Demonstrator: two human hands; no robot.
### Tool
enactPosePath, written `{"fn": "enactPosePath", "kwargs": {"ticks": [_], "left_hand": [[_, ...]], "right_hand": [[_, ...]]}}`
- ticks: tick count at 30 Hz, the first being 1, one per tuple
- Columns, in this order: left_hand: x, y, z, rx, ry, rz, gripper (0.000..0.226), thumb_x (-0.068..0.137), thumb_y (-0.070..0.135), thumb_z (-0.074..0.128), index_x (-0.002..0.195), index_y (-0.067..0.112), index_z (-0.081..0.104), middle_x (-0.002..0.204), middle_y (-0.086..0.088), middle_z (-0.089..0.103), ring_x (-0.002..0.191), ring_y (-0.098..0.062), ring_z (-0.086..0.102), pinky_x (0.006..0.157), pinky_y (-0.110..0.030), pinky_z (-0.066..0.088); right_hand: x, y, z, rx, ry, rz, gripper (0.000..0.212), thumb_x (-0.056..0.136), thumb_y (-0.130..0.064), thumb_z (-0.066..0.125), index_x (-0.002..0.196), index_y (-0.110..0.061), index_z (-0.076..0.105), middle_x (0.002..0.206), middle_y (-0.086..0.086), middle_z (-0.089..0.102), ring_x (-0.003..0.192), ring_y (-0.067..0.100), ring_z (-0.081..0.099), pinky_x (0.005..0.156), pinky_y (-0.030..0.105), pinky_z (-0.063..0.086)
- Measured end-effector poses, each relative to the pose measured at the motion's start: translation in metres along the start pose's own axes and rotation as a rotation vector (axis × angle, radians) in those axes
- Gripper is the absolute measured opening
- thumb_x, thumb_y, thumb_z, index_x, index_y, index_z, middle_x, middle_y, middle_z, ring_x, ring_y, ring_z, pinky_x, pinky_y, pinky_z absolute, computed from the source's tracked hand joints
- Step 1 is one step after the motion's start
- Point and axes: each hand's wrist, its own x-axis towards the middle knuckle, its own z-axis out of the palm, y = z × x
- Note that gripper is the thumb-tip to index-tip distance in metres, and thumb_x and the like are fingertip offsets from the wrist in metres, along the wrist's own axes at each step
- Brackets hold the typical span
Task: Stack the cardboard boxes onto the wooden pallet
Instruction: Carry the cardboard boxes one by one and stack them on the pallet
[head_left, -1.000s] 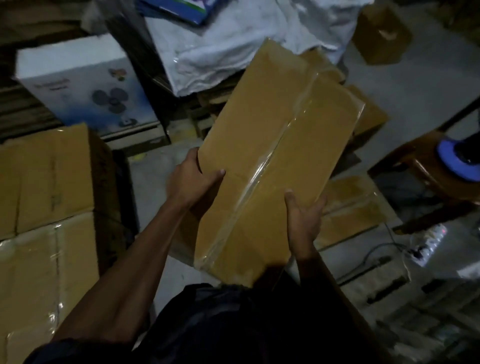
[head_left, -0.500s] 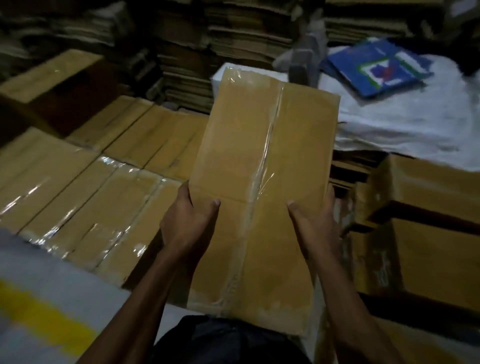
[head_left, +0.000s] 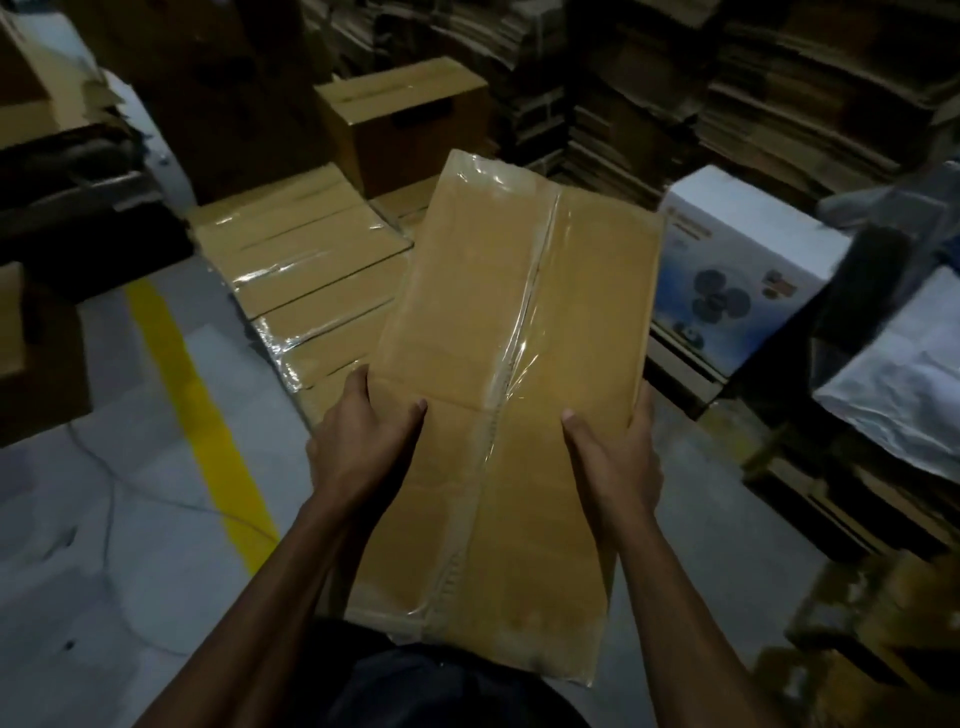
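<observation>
Cardboard box (head_left: 519, 395), long, plain brown, clear tape down its centre seam, no print readable on it, held between both hands. Left hand (head_left: 363, 447) grips its left edge, right hand (head_left: 615, 457) its right edge, thumbs on top. Beyond the left hand, taped boxes (head_left: 306, 275) lie flat in rows. White fan carton (head_left: 748, 265) right of the right hand, text too blurred. Yellow floor line (head_left: 202, 410) left, bare floor beside it.

Carried box (head_left: 509, 395) between both hands, stacked boxes (head_left: 306, 280) ahead-left.
</observation>
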Motion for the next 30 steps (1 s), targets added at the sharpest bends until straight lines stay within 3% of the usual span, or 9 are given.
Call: {"fn": "enactPosePath", "kwargs": {"ticks": [11,17,21,30], "left_hand": [[0.176,-0.156,-0.100,0.005,-0.025,-0.020,0.062,0.086,0.063,0.052,0.136,0.027,0.040,0.120,-0.005,0.066,0.106,-0.036,0.061,0.086,-0.044,0.048],[0.264,-0.198,-0.166,0.017,-0.022,-0.026,0.060,0.085,0.063,0.052,0.132,0.027,0.042,0.119,-0.005,0.066,0.106,-0.036,0.060,0.085,-0.043,0.047],[0.326,-0.222,-0.201,0.002,0.005,-0.046,0.062,0.084,0.062,0.053,0.133,0.025,0.041,0.119,-0.006,0.065,0.107,-0.036,0.060,0.086,-0.044,0.049],[0.490,-0.271,-0.225,0.030,0.023,-0.066,0.060,0.082,0.064,0.051,0.128,0.027,0.044,0.117,-0.007,0.066,0.105,-0.038,0.061,0.087,-0.049,0.051]], "right_hand": [[-0.016,-0.127,0.209,-0.068,-0.074,-0.015,0.102,0.083,-0.057,0.070,0.158,-0.039,0.003,0.153,0.008,0.041,0.136,0.035,0.041,0.111,0.054,0.035],[-0.023,-0.209,0.295,-0.079,-0.092,-0.016,0.103,0.080,-0.061,0.070,0.157,-0.040,0.005,0.153,0.005,0.042,0.136,0.036,0.042,0.110,0.058,0.035],[-0.014,-0.261,0.352,-0.078,-0.080,-0.060,0.099,0.083,-0.055,0.071,0.159,-0.035,0.010,0.151,0.004,0.044,0.134,0.035,0.043,0.108,0.050,0.035],[0.053,-0.341,0.496,-0.058,-0.102,0.001,0.099,0.081,-0.063,0.069,0.157,-0.044,0.008,0.147,0.006,0.050,0.133,0.036,0.045,0.108,0.047,0.035]]}}
